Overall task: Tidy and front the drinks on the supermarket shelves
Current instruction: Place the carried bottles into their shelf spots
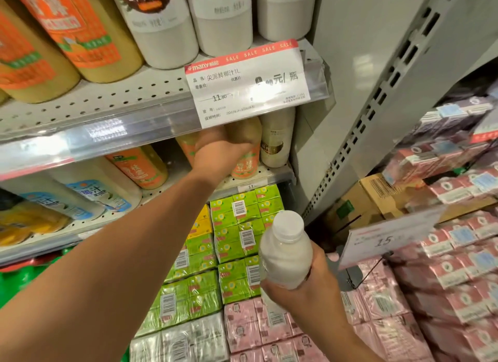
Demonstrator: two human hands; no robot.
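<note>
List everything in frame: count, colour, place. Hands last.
tall white bottles: three, white, top shelf right
tall orange-label bottles: at least two, yellow-orange, top shelf left
sale tag: one, white with red band, top shelf edge
small orange-label bottle: one, orange, middle shelf, under the left hand
small white bottle: one, cream, middle shelf right end
green carton packs: many, green, stacked below
pink carton packs: many, pink, lower right
white-capped bottle: one, milky white, in the right hand
left hand: grips the small orange-label bottle
right hand: holds the white-capped bottle

Both forearms (pixel 121 240) are bare, no sleeves showing.
</note>
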